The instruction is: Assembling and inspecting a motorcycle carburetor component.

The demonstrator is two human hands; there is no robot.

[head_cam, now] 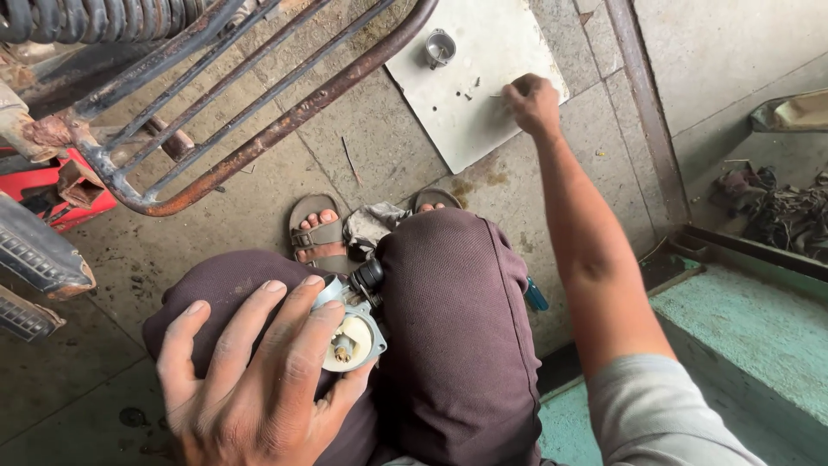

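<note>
The left hand [259, 380] sits near the viewer, resting on the left knee, its fingers curled around a small metal carburettor body [352, 332]; the open round face of the part, pale with a brass fitting at its centre, points up and to the right, and a dark knob stands at its far end. The right hand [532, 103] is stretched far out over a white board [483, 112] lying on the concrete floor [388, 147]; its fingers are bunched together, pinched at the board surface, and whether they have hold of anything cannot be told. Several tiny dark parts [473, 88] lie on the board just left of that hand, and a small grey metal cup [439, 47] stands on the board further left and farther away. A rusty tube frame [259, 138] crosses the far left. Sandalled feet [321, 229] rest on the floor between the knees and the board, with a grey rag [373, 223] between them.
</note>
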